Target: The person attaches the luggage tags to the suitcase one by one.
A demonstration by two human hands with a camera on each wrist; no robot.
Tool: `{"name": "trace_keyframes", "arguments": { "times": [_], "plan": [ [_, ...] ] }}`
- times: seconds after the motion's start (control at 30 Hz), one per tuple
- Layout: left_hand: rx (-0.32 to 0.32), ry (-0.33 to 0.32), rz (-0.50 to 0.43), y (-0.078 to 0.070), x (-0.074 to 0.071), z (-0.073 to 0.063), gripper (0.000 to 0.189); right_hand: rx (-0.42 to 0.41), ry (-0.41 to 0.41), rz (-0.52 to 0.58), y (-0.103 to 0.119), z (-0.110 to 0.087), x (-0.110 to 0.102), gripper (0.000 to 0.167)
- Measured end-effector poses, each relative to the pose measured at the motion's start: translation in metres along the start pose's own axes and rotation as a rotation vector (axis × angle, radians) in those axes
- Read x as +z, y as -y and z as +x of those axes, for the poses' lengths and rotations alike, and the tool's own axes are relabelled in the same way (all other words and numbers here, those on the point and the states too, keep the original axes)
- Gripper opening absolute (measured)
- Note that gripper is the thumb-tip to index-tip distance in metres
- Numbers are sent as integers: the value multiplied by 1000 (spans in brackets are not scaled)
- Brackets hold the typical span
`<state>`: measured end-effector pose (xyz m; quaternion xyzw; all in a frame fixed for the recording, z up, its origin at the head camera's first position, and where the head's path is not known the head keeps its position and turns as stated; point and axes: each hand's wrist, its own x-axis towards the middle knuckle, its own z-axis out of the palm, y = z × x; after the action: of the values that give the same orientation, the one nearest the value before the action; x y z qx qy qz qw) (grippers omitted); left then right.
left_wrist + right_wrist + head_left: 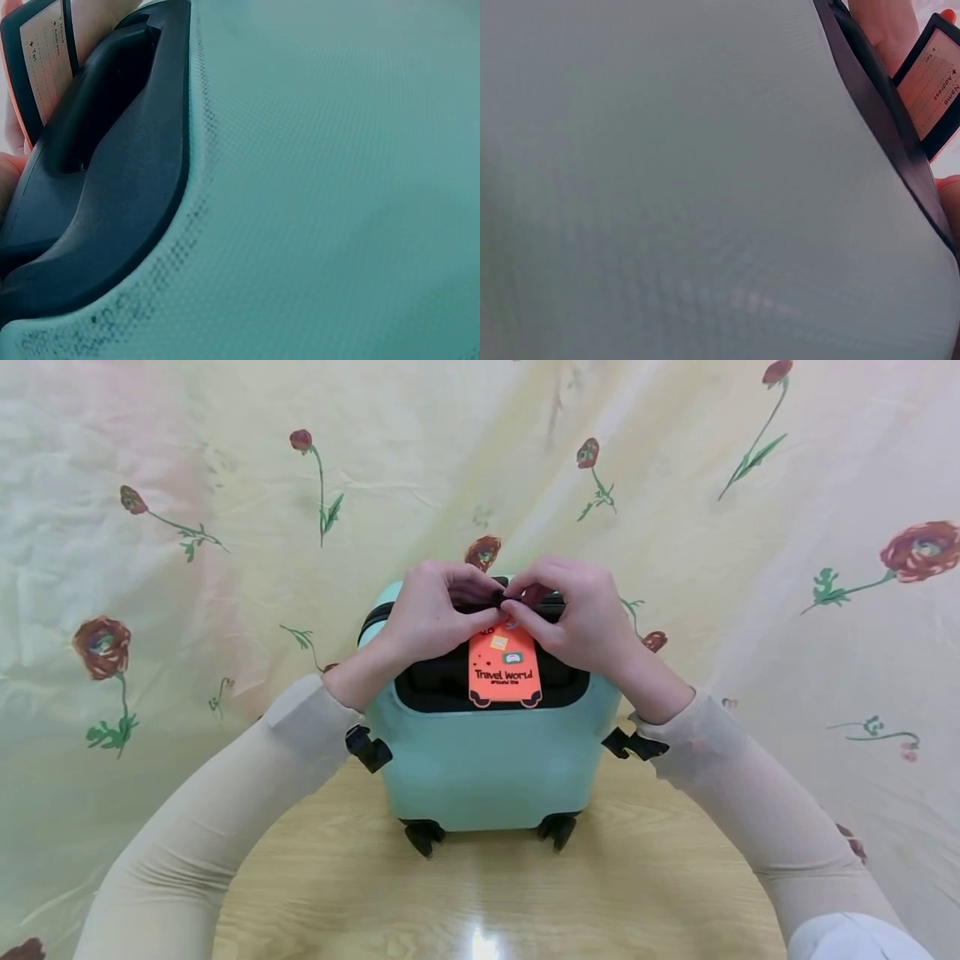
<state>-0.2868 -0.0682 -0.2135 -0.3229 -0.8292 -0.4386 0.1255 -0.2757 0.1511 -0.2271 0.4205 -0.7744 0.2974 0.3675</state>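
The left hand and right hand meet fingertip to fingertip above the suitcase, each pinching with thumb and finger at a small black strap. How its ends lie is hidden by the fingers. The orange tag sits directly below the pinch, its top edge just under the thumbs, its long axis running down toward the person and across the black handle. Neither hand is clearly nearer: the strap lies midway between them, left hand on one side, right hand on the other. The tag's printed front faces the person; both wrist views show its back, with a card for name and address. The suitcase stands on its wheels on the wooden bench.
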Motion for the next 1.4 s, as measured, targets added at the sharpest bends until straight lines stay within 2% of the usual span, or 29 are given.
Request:
{"name": "trace_keyframes", "arguments": {
  "times": [0.27, 0.57, 0.77, 0.97, 1.27, 1.4],
  "plan": [
    [-13, 11, 9, 0, 0, -1, 26, 23, 0, -5, 0, -1, 2, 11],
    [-16, 17, 15, -1, -1, -1, 26, -33, 5, -11, -1, 0, 2, 17],
    [-14, 21, 11, -1, -1, 0, 25, 6, 6, -9, -1, -1, 2, 14],
    [-20, 22, 18, 0, -1, 0, 26, 46, 41, -18, 1, 0, 2, 13],
    [-22, 26, 19, 0, -1, -1, 26, 14, 43, -28, 1, 0, 4, 12],
    [-20, 27, 16, 0, 0, -1, 26, 24, 44, -25, 2, 0, 3, 10]
  ]
}}
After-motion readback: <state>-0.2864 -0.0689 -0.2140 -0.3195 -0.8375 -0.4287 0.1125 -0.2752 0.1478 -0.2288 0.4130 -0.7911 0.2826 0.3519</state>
